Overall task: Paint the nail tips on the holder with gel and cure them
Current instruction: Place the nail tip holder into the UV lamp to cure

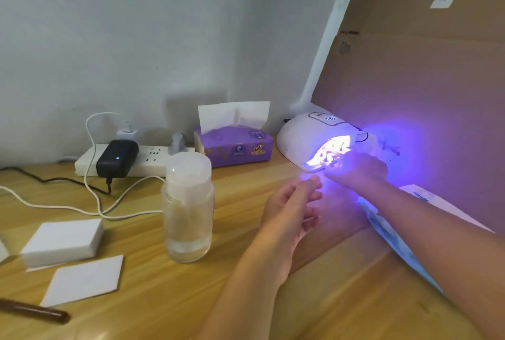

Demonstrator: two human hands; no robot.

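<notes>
Head view: curing step. Right hand (355, 170) at lit UV nail lamp (306, 134) mouth, grip lost in glare; left hand (289, 211) relaxed, empty. Next likely needs steady holding inside.

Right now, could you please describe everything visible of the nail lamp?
The nail lamp is a white, domed, plastic-looking shell with a small display on top. It sits on the wooden table right of the purple tissue box, before a cardboard sheet. It is on: violet light pours from its open front, where the right hand reaches in; glare hides its grip.
</notes>
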